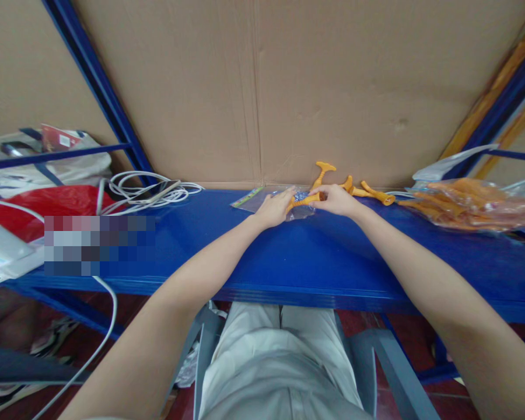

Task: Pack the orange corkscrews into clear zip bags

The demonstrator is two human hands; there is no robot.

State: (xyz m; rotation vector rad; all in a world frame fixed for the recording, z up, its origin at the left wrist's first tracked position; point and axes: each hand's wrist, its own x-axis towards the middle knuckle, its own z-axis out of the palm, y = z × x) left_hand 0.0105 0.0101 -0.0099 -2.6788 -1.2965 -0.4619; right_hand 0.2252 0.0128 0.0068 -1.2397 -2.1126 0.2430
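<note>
Just above the blue table, a clear plastic bag [254,199] with a coloured, printed edge lies under and around my left hand [275,209]. My left fingers press on the bag near its blue-patterned contents [300,195]. An orange plastic piece [306,200] with a flared end stretches between the two hands, partly at the bag. My right hand [336,200] pinches its flared end. Behind the hands stands an orange T-shaped piece [325,169]. More orange pieces [374,194] lie just right of my right hand.
A plastic bag full of orange pieces [472,204] lies at the right. Coiled white cable [157,189], a red bag [65,204] and a cloth bag [48,160] occupy the left. A cardboard wall [262,93] rises behind the blue table [289,262].
</note>
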